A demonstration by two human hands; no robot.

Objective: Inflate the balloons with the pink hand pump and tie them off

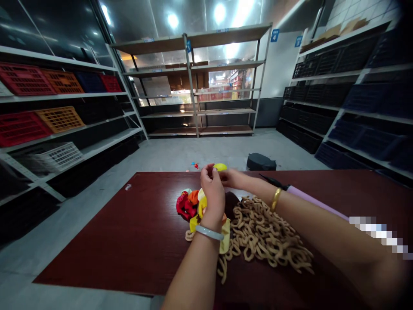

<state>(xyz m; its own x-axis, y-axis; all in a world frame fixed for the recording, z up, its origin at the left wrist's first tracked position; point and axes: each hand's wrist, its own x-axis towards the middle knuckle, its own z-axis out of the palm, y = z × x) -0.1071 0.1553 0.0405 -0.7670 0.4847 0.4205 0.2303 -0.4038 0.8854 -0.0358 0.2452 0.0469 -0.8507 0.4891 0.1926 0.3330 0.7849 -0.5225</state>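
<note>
So, from the head cam, the left hand (212, 184) and right hand (231, 178) have fingers bunched close at a yellow piece (220, 167), beyond the heap of tan loops (263, 232) and off to its left, but I can't tell which one's gripping it. Bright fabric bits (186, 207) lie just left of that heap.
</note>
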